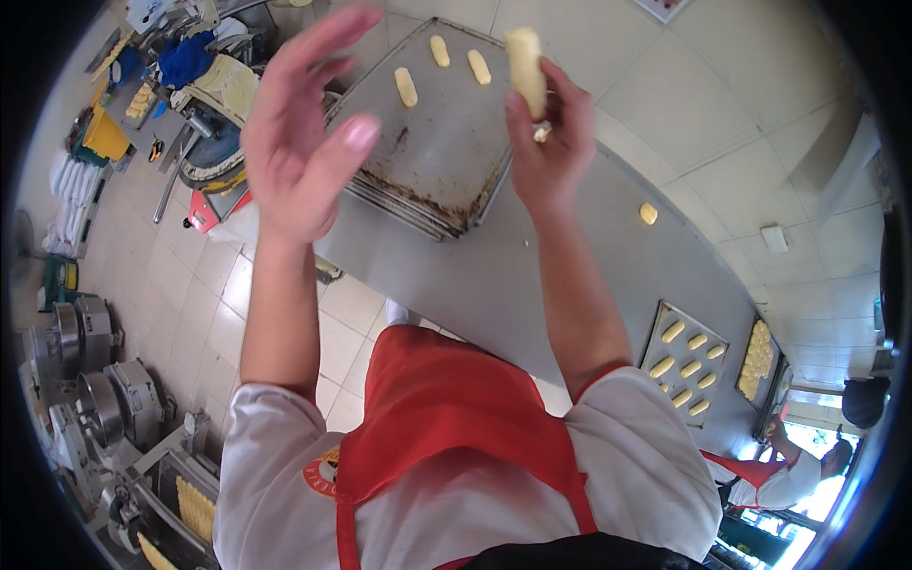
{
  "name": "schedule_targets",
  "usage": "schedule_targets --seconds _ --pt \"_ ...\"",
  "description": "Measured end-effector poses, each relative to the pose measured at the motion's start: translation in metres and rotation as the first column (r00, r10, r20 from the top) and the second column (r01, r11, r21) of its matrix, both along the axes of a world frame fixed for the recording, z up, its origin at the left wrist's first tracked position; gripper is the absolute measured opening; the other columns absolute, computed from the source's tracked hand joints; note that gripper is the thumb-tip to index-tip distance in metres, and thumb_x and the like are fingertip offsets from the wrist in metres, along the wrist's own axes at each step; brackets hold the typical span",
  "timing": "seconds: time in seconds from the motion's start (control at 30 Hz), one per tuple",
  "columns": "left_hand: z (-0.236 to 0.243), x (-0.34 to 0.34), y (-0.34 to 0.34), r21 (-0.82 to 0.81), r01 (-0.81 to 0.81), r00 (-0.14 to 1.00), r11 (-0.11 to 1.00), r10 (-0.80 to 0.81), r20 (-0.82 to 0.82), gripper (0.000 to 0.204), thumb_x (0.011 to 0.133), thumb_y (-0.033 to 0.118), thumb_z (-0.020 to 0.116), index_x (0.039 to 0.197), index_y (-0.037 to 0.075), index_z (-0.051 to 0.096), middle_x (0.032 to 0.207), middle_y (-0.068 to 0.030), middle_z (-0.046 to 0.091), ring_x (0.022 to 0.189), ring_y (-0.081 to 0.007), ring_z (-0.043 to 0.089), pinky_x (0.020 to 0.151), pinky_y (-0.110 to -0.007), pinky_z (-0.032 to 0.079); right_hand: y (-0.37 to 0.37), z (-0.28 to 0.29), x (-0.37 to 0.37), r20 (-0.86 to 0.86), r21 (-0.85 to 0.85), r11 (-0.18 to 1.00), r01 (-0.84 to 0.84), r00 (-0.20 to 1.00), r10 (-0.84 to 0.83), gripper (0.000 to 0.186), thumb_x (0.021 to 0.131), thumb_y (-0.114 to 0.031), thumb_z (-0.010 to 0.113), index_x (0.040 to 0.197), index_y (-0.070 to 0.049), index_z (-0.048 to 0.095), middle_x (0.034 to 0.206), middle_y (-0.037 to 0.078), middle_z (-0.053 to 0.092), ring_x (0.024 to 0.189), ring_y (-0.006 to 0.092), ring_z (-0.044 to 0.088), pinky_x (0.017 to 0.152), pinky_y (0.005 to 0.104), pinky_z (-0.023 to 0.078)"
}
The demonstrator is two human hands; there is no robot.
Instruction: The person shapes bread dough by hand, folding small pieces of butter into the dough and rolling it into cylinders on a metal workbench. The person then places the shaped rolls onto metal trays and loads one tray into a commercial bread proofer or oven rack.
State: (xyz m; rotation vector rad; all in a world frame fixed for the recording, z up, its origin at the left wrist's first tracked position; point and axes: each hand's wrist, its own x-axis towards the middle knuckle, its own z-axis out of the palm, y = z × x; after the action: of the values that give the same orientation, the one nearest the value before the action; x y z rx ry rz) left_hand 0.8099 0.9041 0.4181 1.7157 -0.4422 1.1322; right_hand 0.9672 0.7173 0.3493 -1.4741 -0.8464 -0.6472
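Raised over the work table, my right hand (554, 133) grips a pale yellow dough roll (525, 71) between thumb and fingers, holding it upright. My left hand (304, 142) is lifted to the left with thumb and fingers apart and nothing in it. Between and beyond my hands lies a worn metal baking tray (432, 157), on top of a stack of trays. Three dough rolls, one of them a dough roll (406, 87) nearest my left hand, rest on its far part. A small yellow bit of dough (541, 135) shows partly behind my right hand.
A single dough piece (648, 213) sits on the grey metal table (456, 290). To the right are a tray (717, 344) of several dough rolls and another full tray (755, 361). A co-worker (788, 475) stands at the far right. Machines (100, 399) line the left side.
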Motion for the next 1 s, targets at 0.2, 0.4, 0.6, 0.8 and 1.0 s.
schedule_targets --seconds 0.2,0.4,0.6,0.8,1.0 --pt "-0.102 -0.052 0.082 -0.166 -0.125 0.936 0.978 0.061 -0.346 0.061 0.084 0.021 0.07 0.139 -0.004 0.06 0.148 -0.0193 0.057 0.135 -0.028 0.054 0.111 -0.039 0.041 0.056 -0.139 0.07 -0.248 -0.679 0.727 0.1 0.901 -0.356 0.058 0.083 -0.028 0.085 0.132 -0.006 0.064 0.111 0.013 0.068 0.09 0.0281 0.066 0.084 0.0419 0.057" --pt "-0.154 -0.026 0.073 -0.338 0.046 0.868 0.94 -0.205 -0.452 0.059 0.088 0.028 0.071 0.136 -0.004 0.063 0.147 -0.0196 0.055 0.139 -0.0306 0.051 0.115 -0.045 0.037 0.083 -0.12 0.076 -0.483 -0.608 0.792 -0.066 0.822 -0.302 0.05 0.087 -0.02 0.08 0.131 -0.005 0.063 0.128 0.018 0.063 0.113 0.0376 0.065 0.096 0.0466 0.054" --pt "-0.153 0.008 0.001 -0.343 0.351 0.723 0.871 -0.486 -0.492 0.055 0.082 0.021 0.073 0.13 -0.005 0.067 0.139 -0.023 0.06 0.135 -0.0345 0.053 0.114 -0.047 0.039 0.004 -0.102 0.051 -0.226 -0.676 0.726 0.126 0.903 -0.367 0.043 0.09 -0.016 0.075 0.13 -0.007 0.065 0.134 0.018 0.062 0.123 0.0364 0.06 0.103 0.046 0.052" --pt "-0.155 0.039 -0.096 -0.359 0.609 0.468 0.708 -0.685 -0.558 0.054 0.078 0.017 0.076 0.127 -0.003 0.07 0.135 -0.0245 0.063 0.126 -0.037 0.06 0.108 -0.045 0.046 -0.273 -0.197 0.106 -0.049 -0.859 0.383 0.339 0.691 -0.722 0.04 0.091 -0.008 0.069 0.131 -0.01 0.067 0.139 0.015 0.06 0.128 0.0391 0.057 0.11 0.0455 0.05" --pt "-0.172 0.103 -0.216 -0.376 0.578 0.393 0.724 -0.651 -0.649 0.047 0.081 0.013 0.077 0.126 0.0 0.071 0.133 -0.0219 0.066 0.125 -0.0356 0.063 0.107 -0.045 0.048 -0.397 -0.231 0.218 0.098 -0.979 0.088 0.185 0.799 -0.594 0.039 0.094 -0.005 0.06 0.132 -0.013 0.067 0.14 0.014 0.06 0.131 0.0397 0.057 0.112 0.0451 0.05"
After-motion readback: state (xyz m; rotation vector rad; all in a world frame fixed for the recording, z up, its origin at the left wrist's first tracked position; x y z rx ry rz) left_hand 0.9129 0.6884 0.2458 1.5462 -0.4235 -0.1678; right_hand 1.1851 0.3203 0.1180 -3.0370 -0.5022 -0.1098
